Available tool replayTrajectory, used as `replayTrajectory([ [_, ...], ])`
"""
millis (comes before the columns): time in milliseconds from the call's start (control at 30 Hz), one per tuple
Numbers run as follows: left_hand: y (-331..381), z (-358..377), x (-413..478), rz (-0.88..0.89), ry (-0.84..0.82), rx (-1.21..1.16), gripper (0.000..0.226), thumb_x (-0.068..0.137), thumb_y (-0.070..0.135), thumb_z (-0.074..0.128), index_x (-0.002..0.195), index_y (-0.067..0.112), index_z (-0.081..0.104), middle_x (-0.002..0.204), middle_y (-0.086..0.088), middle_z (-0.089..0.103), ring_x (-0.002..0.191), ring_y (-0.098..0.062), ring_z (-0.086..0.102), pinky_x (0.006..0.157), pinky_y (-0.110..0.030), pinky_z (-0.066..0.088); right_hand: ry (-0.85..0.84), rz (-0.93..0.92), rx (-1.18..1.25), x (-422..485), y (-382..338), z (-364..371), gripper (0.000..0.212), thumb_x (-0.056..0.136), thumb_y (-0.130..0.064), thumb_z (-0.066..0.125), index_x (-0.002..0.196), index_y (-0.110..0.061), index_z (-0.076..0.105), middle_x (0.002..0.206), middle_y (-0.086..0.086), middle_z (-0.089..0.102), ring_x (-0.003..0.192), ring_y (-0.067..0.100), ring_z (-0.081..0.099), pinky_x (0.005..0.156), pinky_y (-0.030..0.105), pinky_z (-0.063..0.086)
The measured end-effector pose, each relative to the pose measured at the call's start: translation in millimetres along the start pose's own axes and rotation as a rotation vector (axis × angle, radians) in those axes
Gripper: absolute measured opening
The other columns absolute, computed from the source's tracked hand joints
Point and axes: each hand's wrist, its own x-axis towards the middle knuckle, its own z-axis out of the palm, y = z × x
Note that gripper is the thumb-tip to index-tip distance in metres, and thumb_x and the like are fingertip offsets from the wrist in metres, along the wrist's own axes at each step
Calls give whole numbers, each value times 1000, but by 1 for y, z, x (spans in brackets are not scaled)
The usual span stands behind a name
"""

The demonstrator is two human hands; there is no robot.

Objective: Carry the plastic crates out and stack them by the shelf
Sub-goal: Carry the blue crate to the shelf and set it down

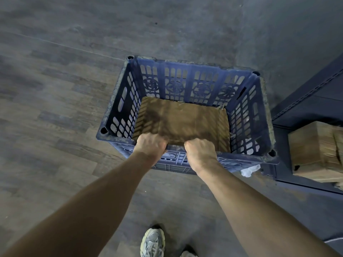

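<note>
A blue plastic crate with slotted walls is in front of me, above a wood-pattern floor. A sheet of brown cardboard lines its bottom. My left hand grips the crate's near rim, fingers curled over the edge. My right hand grips the same rim just to the right of it. The crate's right end is close to a dark metal shelf. I cannot tell whether the crate rests on the floor or hangs from my hands.
A cardboard box sits on the shelf's low level at the right. A bit of white plastic shows under the crate's near right corner. My shoes stand at the bottom. Bare floor stretches left and beyond.
</note>
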Motion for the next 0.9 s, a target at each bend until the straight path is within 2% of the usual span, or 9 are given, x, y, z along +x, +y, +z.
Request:
replayTrajectory([
  [100, 1, 2, 1, -29, -13, -26, 28, 96, 40, 54, 110, 17, 63, 100, 0, 69, 92, -19, 66, 71, -26, 46, -8, 37, 16, 3, 0, 3, 29, 85, 6, 57, 106, -11, 68, 102, 8, 70, 97, 28, 66, 68, 30, 42],
  [200, 2, 5, 1, -101, -51, -76, 27, 95, 39, 56, 109, 17, 64, 102, -2, 68, 95, -21, 65, 76, -30, 47, -20, 51, 51, 3, 7, 9, 26, 89, 1, 57, 111, -13, 65, 105, 8, 69, 100, 27, 64, 69, 30, 40],
  [300, 3, 9, 3, -156, -65, -93, 17, 96, 25, 57, 108, 16, 66, 104, -4, 69, 97, -22, 64, 77, -30, 47, -41, 109, 63, -1, 25, 13, 21, 92, -5, 58, 111, -14, 65, 105, 7, 68, 101, 26, 64, 70, 30, 41],
  [467, 3, 7, 7, -120, -46, -69, 16, 95, 14, 54, 105, 15, 68, 102, -6, 69, 96, -25, 66, 76, -31, 49, -51, 163, 79, -3, 39, 15, 18, 93, -9, 58, 109, -14, 66, 104, 9, 69, 100, 29, 65, 77, 31, 48],
  [667, 6, 8, 10, -115, -35, -71, 16, 97, 15, 53, 104, 13, 67, 100, -7, 70, 94, -26, 66, 72, -32, 48, -74, 165, 70, 1, 42, 12, 20, 93, -9, 59, 111, -13, 66, 105, 8, 69, 101, 28, 64, 77, 31, 48],
  [900, 4, 5, 8, -76, -66, -42, 15, 96, 17, 56, 108, 14, 66, 106, -7, 68, 99, -27, 64, 77, -32, 48, -93, 169, 83, 0, 40, 9, 22, 93, -7, 56, 112, -11, 66, 110, 10, 68, 105, 29, 63, 77, 30, 45],
])
